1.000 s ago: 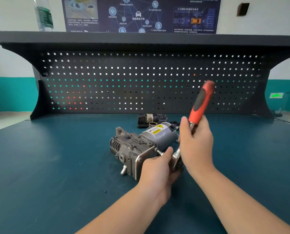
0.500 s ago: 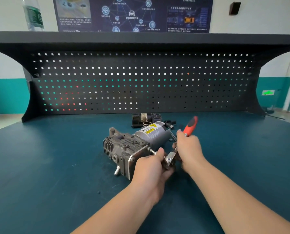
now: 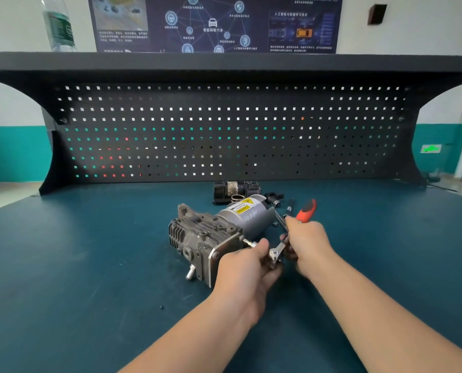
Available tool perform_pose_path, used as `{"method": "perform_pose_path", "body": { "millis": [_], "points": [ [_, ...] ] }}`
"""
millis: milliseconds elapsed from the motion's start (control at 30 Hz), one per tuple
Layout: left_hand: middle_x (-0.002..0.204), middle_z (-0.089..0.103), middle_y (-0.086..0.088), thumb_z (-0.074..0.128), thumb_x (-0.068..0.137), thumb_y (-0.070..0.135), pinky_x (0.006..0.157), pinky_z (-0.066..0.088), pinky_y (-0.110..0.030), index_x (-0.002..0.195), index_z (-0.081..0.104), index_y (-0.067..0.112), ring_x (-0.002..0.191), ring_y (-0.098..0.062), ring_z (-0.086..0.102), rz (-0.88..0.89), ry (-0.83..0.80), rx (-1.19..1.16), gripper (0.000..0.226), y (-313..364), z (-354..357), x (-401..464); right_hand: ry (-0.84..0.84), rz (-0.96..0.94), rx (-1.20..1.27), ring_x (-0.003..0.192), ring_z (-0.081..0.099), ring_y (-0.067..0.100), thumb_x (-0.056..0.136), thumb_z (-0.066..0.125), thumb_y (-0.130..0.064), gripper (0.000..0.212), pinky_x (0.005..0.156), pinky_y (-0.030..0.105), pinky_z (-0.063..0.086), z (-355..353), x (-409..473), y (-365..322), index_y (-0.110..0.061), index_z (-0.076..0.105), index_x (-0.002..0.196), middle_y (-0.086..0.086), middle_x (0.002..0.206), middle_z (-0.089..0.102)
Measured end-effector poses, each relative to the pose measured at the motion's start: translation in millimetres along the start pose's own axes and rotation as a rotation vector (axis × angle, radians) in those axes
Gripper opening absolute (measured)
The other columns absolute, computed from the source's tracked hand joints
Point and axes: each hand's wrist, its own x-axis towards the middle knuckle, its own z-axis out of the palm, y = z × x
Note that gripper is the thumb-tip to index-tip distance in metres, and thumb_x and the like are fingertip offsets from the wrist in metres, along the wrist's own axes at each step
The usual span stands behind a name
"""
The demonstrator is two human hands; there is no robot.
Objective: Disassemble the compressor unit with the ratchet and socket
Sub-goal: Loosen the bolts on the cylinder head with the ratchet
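The right hand [image 3: 306, 242] is curling its fingers tight around the ratchet [image 3: 291, 230], holding it by the middle so the red handle end is sticking up and away past the knuckles. The left hand [image 3: 247, 267] is curling around the shiny metal head of the ratchet, with the thumb lying on top and pointing at the compressor unit [image 3: 216, 232]. A thin silver bar is reaching from under that thumb to the flat metal plate on the compressor unit; the socket itself is hidden, so I cannot tell how it is sitting. Both hands are just to the right of the compressor unit, on its near end. The compressor unit is lying on its side in the middle of the blue-green table [image 3: 90, 265], with its grey round part and yellow sticker pointing away. Just behind it a dark part [image 3: 235, 190] and some small pieces are lying on the table. Behind those a black board with holes [image 3: 224, 130] is standing up. A water bottle [image 3: 59, 25] is standing on the shelf above it.
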Motion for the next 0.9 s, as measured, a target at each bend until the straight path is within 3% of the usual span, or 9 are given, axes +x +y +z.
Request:
{"method": "perform_pose_path", "body": {
  "millis": [67,133,267,367,433,567,633,800,900],
  "points": [
    [0.093,0.066,-0.021,0.055,0.091,0.0,0.073,0.056,-0.038,0.097,0.06,-0.005,0.08,-0.028,0.063,-0.014,0.0,-0.024,0.009,1,1,0,0.045,-0.167,0.005,0.042,0.047,0.015,0.093,0.054,-0.025,0.028,0.044,0.024,0.034,2,-2,-1,-0.01,0.052,0.07,0.001,0.052,0.055],
    [0.1,0.066,-0.024,0.055,0.092,0.001,0.074,0.057,-0.039,0.105,0.06,-0.007,0.083,-0.03,0.063,-0.018,-0.009,-0.018,0.017,2,0,0,0.101,-0.564,-0.014,0.043,0.047,0.01,0.091,0.056,-0.031,0.03,0.047,0.024,0.037,0,-14,-9,-0.016,0.047,0.067,-0.001,0.048,0.053],
    [0.077,0.066,-0.015,0.059,0.089,0.002,0.063,0.059,-0.034,0.106,0.062,-0.009,0.06,-0.019,0.063,-0.012,-0.045,-0.011,0.021,1,-3,-1,-0.006,-1.135,-0.108,0.048,0.04,0.007,0.09,0.055,-0.036,0.028,0.048,0.011,0.029,0,-42,-14,-0.03,0.038,0.069,-0.005,0.058,0.046],
    [0.081,0.065,-0.017,0.057,0.09,0.001,0.069,0.059,-0.038,0.107,0.061,-0.011,0.063,-0.022,0.063,-0.012,-0.046,-0.003,0.021,2,-3,1,0.054,-1.027,-0.097,0.048,0.042,0.009,0.09,0.056,-0.035,0.029,0.049,0.015,0.033,3,-37,-13,-0.028,0.039,0.067,-0.006,0.054,0.046],
    [0.093,0.066,-0.022,0.056,0.091,0.001,0.078,0.057,-0.041,0.105,0.06,-0.011,0.08,-0.029,0.063,-0.016,-0.038,0.011,0.019,2,-2,2,0.106,-0.705,-0.063,0.048,0.047,0.013,0.089,0.057,-0.029,0.028,0.049,0.024,0.039,1,-21,-10,-0.022,0.044,0.066,-0.003,0.051,0.051],
    [0.093,0.065,-0.02,0.056,0.091,0.001,0.07,0.057,-0.037,0.107,0.058,-0.006,0.077,-0.027,0.063,-0.028,-0.027,-0.008,0.018,3,0,0,0.079,-0.107,0.092,0.042,0.046,0.018,0.088,0.057,-0.015,0.027,0.046,0.025,0.034,0,-4,-1,-0.009,0.052,0.062,0.001,0.048,0.055],
    [0.098,0.067,-0.024,0.055,0.091,0.0,0.072,0.057,-0.038,0.108,0.058,-0.007,0.08,-0.029,0.064,-0.031,-0.025,-0.023,0.019,3,-1,1,0.108,-0.314,0.061,0.038,0.047,0.011,0.089,0.058,-0.021,0.029,0.044,0.024,0.036,1,-8,-2,-0.012,0.05,0.063,-0.004,0.043,0.054],
    [0.086,0.066,-0.019,0.056,0.09,0.001,0.067,0.06,-0.034,0.1,0.063,-0.008,0.074,-0.025,0.063,-0.017,-0.087,-0.013,0.015,3,-3,-2,0.022,-1.225,-0.108,0.047,0.039,0.007,0.09,0.055,-0.034,0.026,0.05,0.013,0.032,-1,-40,-13,-0.033,0.036,0.072,-0.008,0.05,0.039],
    [0.087,0.065,-0.02,0.056,0.09,-0.001,0.061,0.06,-0.033,0.104,0.062,-0.011,0.075,-0.027,0.062,-0.02,-0.075,0.002,0.019,3,-4,0,0.019,-1.174,-0.118,0.047,0.037,0.006,0.09,0.055,-0.034,0.028,0.049,0.012,0.029,1,-39,-12,-0.032,0.035,0.07,-0.009,0.051,0.041]
  ]
}}
